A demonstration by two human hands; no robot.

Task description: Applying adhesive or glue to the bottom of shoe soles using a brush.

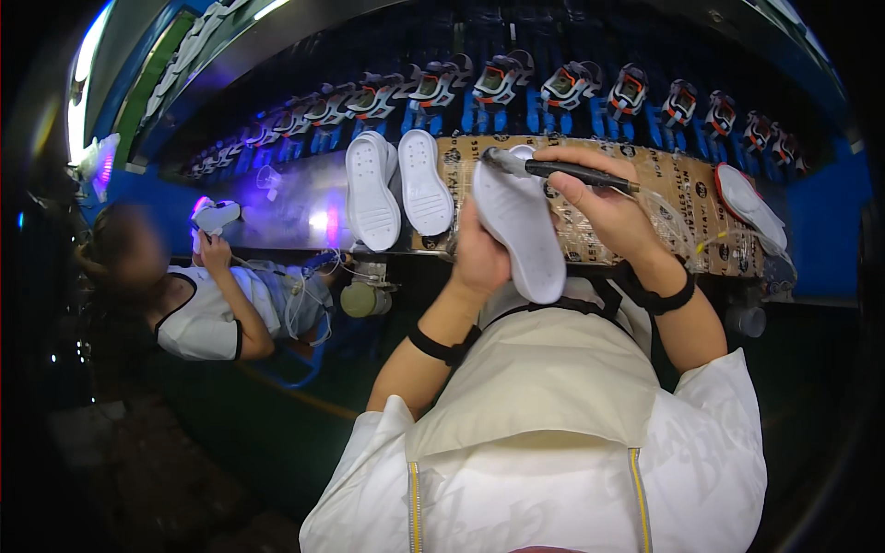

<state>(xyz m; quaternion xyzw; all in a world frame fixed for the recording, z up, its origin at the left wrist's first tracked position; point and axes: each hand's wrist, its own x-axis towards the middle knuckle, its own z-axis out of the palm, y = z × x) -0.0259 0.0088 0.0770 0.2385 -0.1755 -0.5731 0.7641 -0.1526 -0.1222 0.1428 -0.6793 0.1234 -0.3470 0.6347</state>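
Left hand (479, 258) clamps the sole (521, 230) tilted up, tread facing out, so the right hand's (604, 207) fingers, closed on the brush (562, 170), reach it.

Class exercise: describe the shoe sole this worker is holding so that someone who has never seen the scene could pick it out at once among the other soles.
Start at the long workbench under the row of blue holders. Two white soles lie side by side on it, tread up. Just right of them, lifted off the bench, is the held sole: the left hand grips it while the right hand presses a dark pen-like tool to its top end.
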